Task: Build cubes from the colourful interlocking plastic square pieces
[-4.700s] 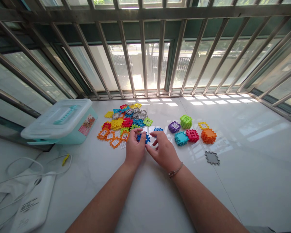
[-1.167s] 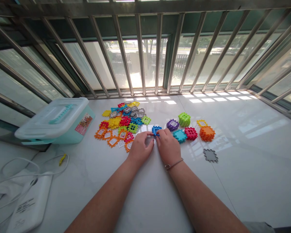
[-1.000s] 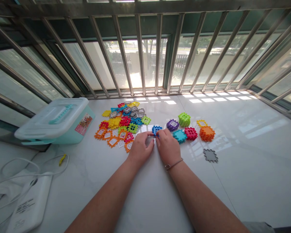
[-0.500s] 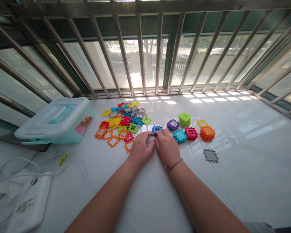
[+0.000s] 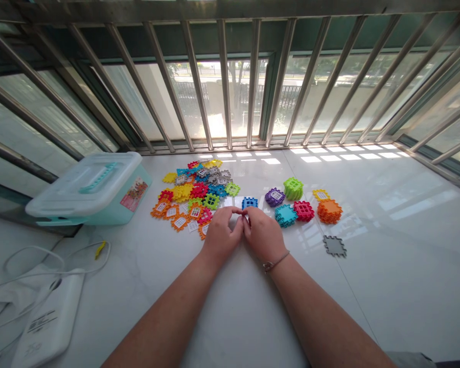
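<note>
My left hand point(image 5: 223, 231) and my right hand point(image 5: 263, 232) meet at the fingertips, thumbs and fingers closed in a pinch. What they hold, if anything, is hidden. Just beyond the fingertips lies a blue window building tile point(image 5: 249, 203), its near edge covered by my fingers. To the left spreads a mixed pile of building tiles point(image 5: 183, 192) in several colours. Right of my hands stand stacks: purple point(image 5: 274, 197), green point(image 5: 293, 188), light blue point(image 5: 285, 215), red point(image 5: 303, 210) and orange point(image 5: 329, 211).
A lidded turquoise storage box point(image 5: 88, 189) is at the left. Nearer lie a white power strip point(image 5: 49, 317) and a loose white cable point(image 5: 26, 276). A single grey tile point(image 5: 334, 246) rests at the right. Metal railing bars point(image 5: 223, 87) stand along the far edge.
My fingertips have drawn closer together, in front of the blue tile, and more of its top shows past them. The whole view has shifted very slightly. Stacks and pile stay put.
</note>
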{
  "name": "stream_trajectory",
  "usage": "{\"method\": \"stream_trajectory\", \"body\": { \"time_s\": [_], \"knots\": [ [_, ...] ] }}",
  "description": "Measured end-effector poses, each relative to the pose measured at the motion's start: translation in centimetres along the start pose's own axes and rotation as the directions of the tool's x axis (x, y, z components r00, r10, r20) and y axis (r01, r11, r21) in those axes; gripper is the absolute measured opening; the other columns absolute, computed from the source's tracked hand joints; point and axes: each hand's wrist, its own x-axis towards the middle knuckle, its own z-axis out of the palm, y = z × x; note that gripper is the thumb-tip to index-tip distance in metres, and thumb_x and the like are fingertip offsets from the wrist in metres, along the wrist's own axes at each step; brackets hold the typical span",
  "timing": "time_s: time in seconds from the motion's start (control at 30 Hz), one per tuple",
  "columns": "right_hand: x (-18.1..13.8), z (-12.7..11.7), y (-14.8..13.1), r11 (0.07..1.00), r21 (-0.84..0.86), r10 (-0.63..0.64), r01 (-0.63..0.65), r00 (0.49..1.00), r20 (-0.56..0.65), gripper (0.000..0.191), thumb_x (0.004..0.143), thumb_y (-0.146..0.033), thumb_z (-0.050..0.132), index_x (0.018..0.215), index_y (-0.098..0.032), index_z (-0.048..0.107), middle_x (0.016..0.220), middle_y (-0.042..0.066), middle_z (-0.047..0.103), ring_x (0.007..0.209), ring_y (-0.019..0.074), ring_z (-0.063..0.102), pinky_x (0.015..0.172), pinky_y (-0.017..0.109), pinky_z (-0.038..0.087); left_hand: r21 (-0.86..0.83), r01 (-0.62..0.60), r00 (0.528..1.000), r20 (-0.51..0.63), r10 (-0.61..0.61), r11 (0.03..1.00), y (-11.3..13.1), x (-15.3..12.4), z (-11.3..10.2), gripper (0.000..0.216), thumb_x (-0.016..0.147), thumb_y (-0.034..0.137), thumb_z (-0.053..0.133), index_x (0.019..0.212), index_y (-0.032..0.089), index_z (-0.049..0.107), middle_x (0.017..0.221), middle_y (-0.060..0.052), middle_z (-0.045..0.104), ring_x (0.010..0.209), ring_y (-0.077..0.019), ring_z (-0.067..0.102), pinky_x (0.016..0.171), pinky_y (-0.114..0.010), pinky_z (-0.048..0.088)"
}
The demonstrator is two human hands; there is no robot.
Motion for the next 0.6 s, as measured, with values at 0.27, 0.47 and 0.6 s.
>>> {"method": "stream_trajectory", "body": {
  "time_s": [0.27, 0.47, 0.6],
  "knots": [
    [-0.08, 0.07, -0.6, 1.0, -0.022, 0.0, 0.004, 0.988, 0.156, 0.016, 0.106, -0.034, 0.057, 0.113, -0.025, 0.068, 0.098, 0.005, 0.081, 0.084, 0.0214, 0.073, 0.069, 0.029, 0.036, 0.081, -0.037, 0.995, -0.088, 0.044, 0.996, 0.06, -0.04, -0.29, 0.012, 0.097, 0.015, 0.063, 0.103, 0.024, 0.068, 0.107, -0.005, 0.077, 0.107, -0.0253, 0.068, 0.102, -0.042, 0.052],
    [-0.03, 0.12, -0.69, 0.999, -0.011, -0.045, 0.048, 0.982, 0.184, 0.018, 0.106, -0.038, 0.056, 0.103, -0.026, 0.07, 0.095, 0.004, 0.081, 0.083, 0.0197, 0.073, 0.066, 0.03, 0.032, 0.114, -0.028, 0.992, -0.119, 0.042, 0.993, -0.45, 0.07, -0.43, 0.013, 0.095, 0.014, 0.063, 0.104, 0.024, 0.065, 0.114, -0.006, 0.076, 0.114, -0.0269, 0.066, 0.107, -0.045, 0.05],
    [-0.01, -0.07, -0.73, 0.999, -0.008, -0.038, 0.04, 0.982, 0.186, 0.022, 0.106, -0.04, 0.055, 0.101, -0.026, 0.071, 0.091, 0.003, 0.08, 0.08, 0.0194, 0.072, 0.064, 0.03, 0.029, 0.141, -0.014, 0.992, -0.12, 0.031, 0.99, -0.51, 0.12, -0.5, 0.013, 0.095, 0.016, 0.062, 0.104, 0.025, 0.064, 0.118, -0.007, 0.075, 0.119, -0.0277, 0.066, 0.11, -0.046, 0.048]
  ]
}}
